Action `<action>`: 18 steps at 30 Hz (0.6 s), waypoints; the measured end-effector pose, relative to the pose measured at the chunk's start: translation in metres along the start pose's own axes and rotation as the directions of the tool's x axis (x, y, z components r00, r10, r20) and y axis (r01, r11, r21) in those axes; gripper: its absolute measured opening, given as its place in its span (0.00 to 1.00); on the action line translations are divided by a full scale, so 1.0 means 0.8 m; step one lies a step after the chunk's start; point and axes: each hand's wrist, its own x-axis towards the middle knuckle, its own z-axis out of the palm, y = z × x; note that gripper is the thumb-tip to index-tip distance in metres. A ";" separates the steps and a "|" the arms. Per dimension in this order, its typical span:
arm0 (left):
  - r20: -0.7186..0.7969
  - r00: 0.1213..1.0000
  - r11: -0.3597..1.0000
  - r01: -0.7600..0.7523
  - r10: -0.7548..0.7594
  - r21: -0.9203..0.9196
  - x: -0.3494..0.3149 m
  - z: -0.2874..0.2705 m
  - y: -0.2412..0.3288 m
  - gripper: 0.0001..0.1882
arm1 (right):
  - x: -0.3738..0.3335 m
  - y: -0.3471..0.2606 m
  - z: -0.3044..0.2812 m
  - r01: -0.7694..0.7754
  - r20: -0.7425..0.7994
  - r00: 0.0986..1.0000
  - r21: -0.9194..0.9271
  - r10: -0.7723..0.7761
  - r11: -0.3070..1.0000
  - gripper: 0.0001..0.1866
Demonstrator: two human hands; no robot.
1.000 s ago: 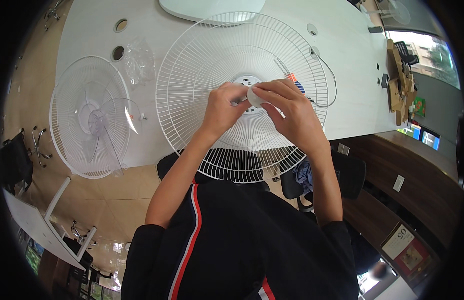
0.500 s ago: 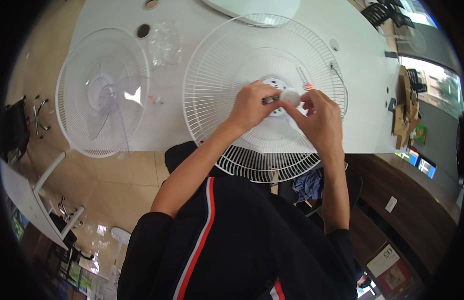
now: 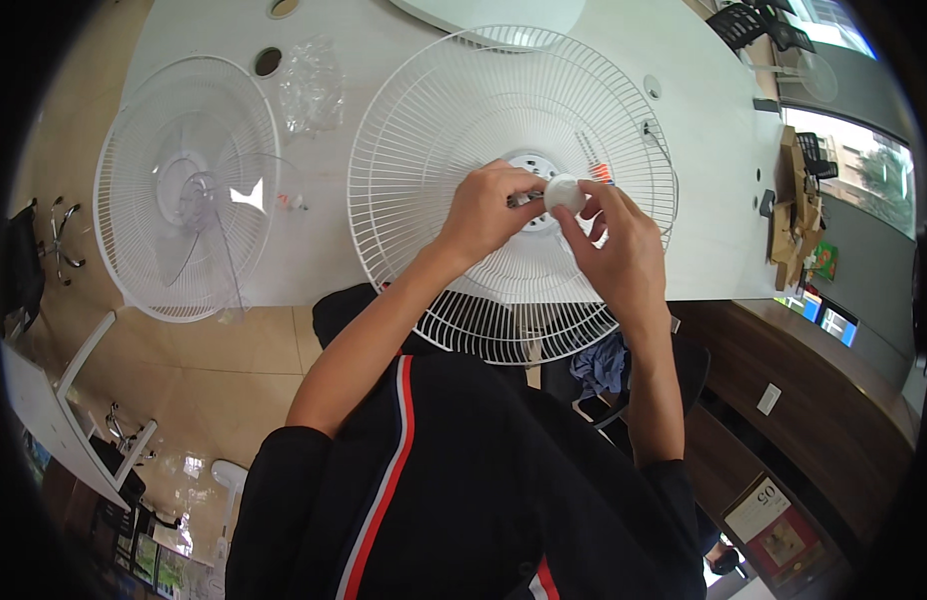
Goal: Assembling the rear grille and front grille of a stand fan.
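Note:
A large white wire fan grille (image 3: 404,130) stands in front of me, its near rim reaching past the table's front edge. Over its round hub plate (image 3: 532,163), my right hand (image 3: 619,235) pinches a round white cap (image 3: 564,194) between thumb and fingers. Close against the cap's left side, my left hand (image 3: 492,210) is closed on a small metallic piece, mostly hidden by the fingers. An orange-red mark (image 3: 603,174) shows behind the grille wires, right of the cap. To the left lie a second white grille (image 3: 109,190) and transparent fan blades (image 3: 219,225).
The white table (image 3: 714,220) carries a crumpled clear plastic bag (image 3: 312,88) and a small clear-and-red part (image 3: 292,202). A white rounded base (image 3: 504,12) sits at the far edge. Cardboard (image 3: 789,210) is stacked at the right, and blue cloth (image 3: 599,365) lies below the table edge.
The view has shifted slightly, moving everything a little left. My right fingers have changed position on the white cap, which now faces me more fully. My left hand keeps its grip.

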 end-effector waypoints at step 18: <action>0.011 0.999 0.997 -0.045 0.045 0.059 0.002 0.002 0.002 0.11 | 0.015 -0.012 -0.014 0.018 0.115 0.993 -0.045 -0.013 0.999 0.18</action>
